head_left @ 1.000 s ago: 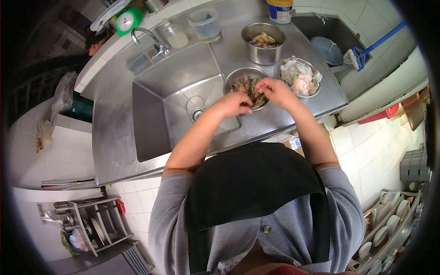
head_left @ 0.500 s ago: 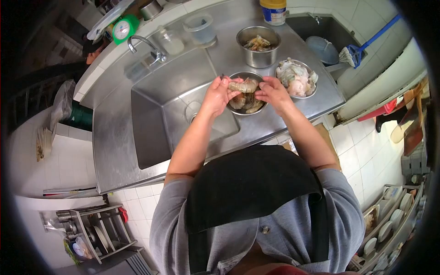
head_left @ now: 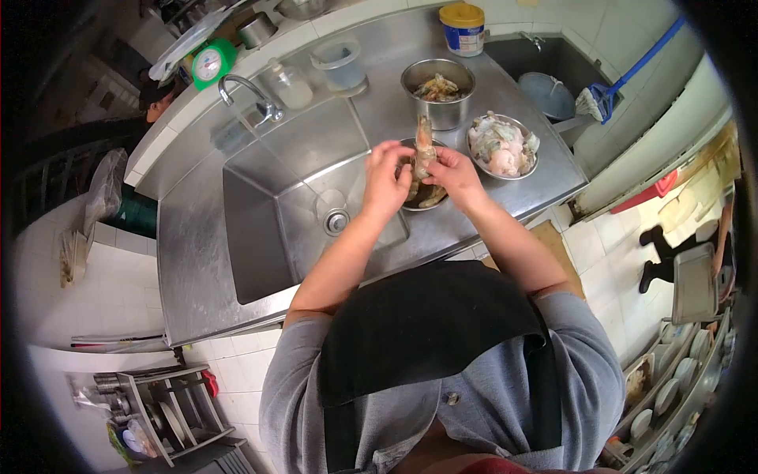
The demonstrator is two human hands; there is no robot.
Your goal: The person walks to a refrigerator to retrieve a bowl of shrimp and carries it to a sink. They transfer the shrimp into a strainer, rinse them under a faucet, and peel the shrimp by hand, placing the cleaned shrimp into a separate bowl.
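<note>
Both hands meet over the steel desk (head_left: pixel 197 237), just right of the sink basin (head_left: pixel 292 189). The left hand (head_left: pixel 384 183) and the right hand (head_left: pixel 452 175) are closed together on one raw prawn (head_left: pixel 424 146), each pinching a side of its body near the lower end, so the prawn stands nearly upright between them with its far end pointing away from the person. It is lifted just above a shallow steel bowl (head_left: pixel 430 197) of unpeeled prawns (only part of the bowl shows under the hands), which sits near the desk's front edge beside the basin.

Toward the right edge of the desk, just beside that bowl, a second shallow bowl (head_left: pixel 501 146) is heaped with pale peeled pieces. Behind both, nearer the back edge, a deeper steel pot (head_left: pixel 438 91) holds what looks like shells. A yellow-lidded tub (head_left: pixel 464 28) stands at the back right corner, and a clear plastic container (head_left: pixel 341 63) and a small bottle (head_left: pixel 288 83) stand along the back, close to the tap (head_left: pixel 253 95), from which a thin stream of water runs into the basin. A green kitchen scale (head_left: pixel 212 63) sits on the tiled ledge behind the tap.

A blue-handled mop (head_left: pixel 608 95) leans in the low basin past the desk's right end.
</note>
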